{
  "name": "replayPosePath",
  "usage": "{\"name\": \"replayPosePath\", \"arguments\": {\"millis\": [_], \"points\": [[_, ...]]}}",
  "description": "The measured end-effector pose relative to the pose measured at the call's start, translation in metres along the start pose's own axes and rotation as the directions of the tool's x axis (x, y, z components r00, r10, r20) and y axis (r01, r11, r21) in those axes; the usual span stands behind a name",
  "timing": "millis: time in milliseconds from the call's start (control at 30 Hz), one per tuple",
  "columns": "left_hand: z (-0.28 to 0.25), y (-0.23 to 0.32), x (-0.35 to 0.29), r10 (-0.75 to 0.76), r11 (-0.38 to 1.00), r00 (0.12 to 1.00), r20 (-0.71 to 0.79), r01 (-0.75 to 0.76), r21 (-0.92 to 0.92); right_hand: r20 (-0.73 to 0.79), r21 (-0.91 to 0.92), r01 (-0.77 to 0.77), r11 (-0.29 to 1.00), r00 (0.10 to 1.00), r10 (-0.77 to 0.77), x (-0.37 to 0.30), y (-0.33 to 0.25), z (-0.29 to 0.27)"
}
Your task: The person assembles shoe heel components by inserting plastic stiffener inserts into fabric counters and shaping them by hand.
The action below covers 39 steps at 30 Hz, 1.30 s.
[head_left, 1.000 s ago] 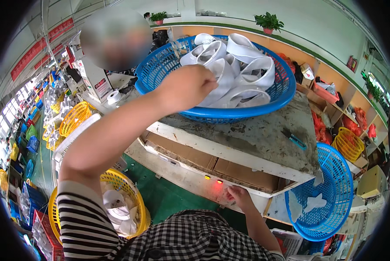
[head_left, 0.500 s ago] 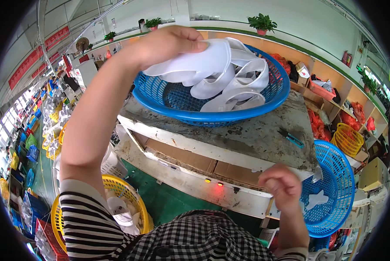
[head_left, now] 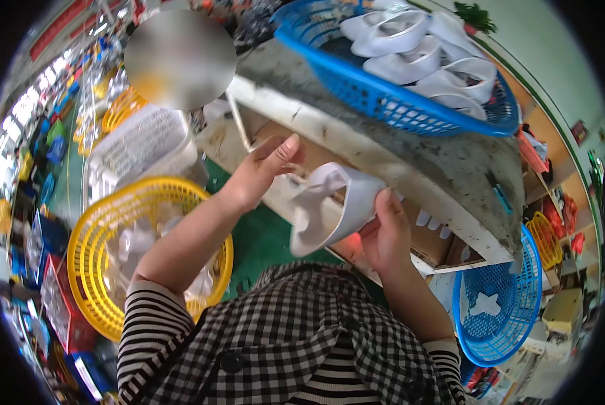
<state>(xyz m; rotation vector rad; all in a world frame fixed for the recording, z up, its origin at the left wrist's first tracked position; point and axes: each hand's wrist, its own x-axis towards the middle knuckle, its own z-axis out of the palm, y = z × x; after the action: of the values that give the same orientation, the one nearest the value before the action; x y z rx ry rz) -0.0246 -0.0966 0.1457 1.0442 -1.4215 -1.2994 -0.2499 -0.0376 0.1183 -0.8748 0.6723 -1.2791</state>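
In front of my chest, my right hand (head_left: 387, 233) pinches a white shoe upper (head_left: 350, 202) between thumb and fingers at its right edge. The upper's hollow opening faces left. My left hand (head_left: 265, 172) is just left of it, thumb raised and apart from the partly curled fingers, with nothing visible in its grip. Beyond my hands, several more white uppers (head_left: 410, 67) lie heaped in a blue plastic basket (head_left: 383, 101) on the worn grey bench top (head_left: 464, 152).
A yellow basket (head_left: 83, 270) with white pieces stands at left, beside a white crate (head_left: 140, 145). A second blue basket (head_left: 532, 290), low on the right, holds a white star-shaped piece (head_left: 485, 304). Small blue-handled snips (head_left: 500, 194) lie near the bench's right end.
My left hand has come down from the blue basket, where it held a white piece. My right hand, empty before, now holds the upper. My view has turned left and down.
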Motion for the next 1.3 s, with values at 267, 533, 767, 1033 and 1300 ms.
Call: {"name": "replayPosePath", "arguments": {"millis": [267,533,767,1033,1300], "points": [[0.032,-0.082,-0.052,-0.377,0.913,0.924,0.063,0.382,-0.142,-0.002,0.093,0.003,0.996,1.0,-0.003,0.003,0.056,-0.019],[0.023,-0.136,-0.082,-0.411,0.878,0.912,-0.002,0.395,-0.271,-0.137,0.289,-0.084,0.954,0.982,0.128,-0.012,0.073,-0.039],[0.049,-0.111,-0.072,0.056,0.968,0.996,-0.065,-0.038,0.247,-0.151,-0.444,-0.088,0.892,0.988,0.023,-0.029,0.106,-0.072],[0.067,-0.109,-0.077,-0.464,0.875,0.884,-0.056,0.448,-0.182,0.007,-0.403,-0.133,0.905,0.989,0.148,-0.038,0.098,-0.063],[0.063,-0.108,-0.085,-0.479,0.764,0.859,0.181,0.509,-0.397,0.13,-0.552,0.071,0.831,0.991,0.002,-0.037,0.098,-0.061]]}}
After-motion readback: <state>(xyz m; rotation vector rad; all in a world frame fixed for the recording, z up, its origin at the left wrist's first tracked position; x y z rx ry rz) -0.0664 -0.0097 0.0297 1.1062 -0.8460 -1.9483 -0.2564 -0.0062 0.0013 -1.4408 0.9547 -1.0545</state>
